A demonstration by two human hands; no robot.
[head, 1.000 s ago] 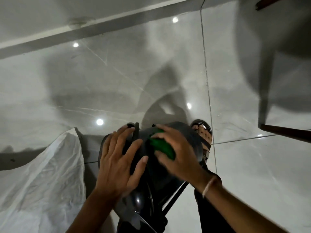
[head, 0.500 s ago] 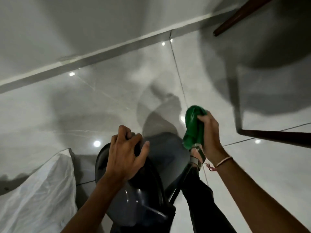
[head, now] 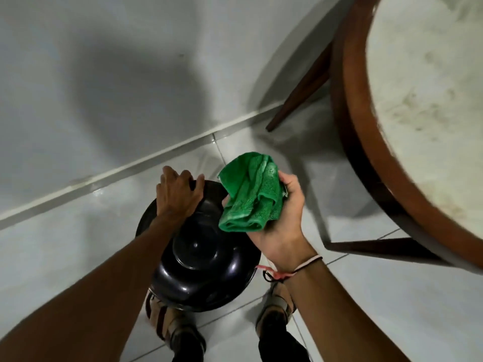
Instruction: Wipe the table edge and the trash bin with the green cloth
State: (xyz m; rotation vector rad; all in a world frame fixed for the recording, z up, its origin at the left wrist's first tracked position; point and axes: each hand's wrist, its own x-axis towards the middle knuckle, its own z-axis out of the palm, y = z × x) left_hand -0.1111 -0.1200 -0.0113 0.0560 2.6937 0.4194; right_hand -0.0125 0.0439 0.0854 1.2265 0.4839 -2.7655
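Note:
A round black trash bin [head: 201, 265] with a glossy domed lid stands on the floor just in front of my feet. My left hand [head: 177, 197] lies on the far rim of its lid, fingers curled over the edge. My right hand [head: 282, 220] holds a crumpled green cloth [head: 251, 194] palm up, lifted just above and right of the bin, apart from the lid. At the right is the round table, with a pale stained top [head: 428, 95] and a dark brown wooden edge [head: 366, 142].
Brown table legs [head: 300, 92] slant to the floor behind and to the right of the bin. A pale wall with a skirting strip [head: 130, 165] runs behind the bin. My sandalled feet [head: 172, 325] stand on glossy white tiles.
My right hand has lifted the cloth off the bin lid and turned palm up. The view has swung right, bringing the table into sight; the white sheet at the left is gone from view.

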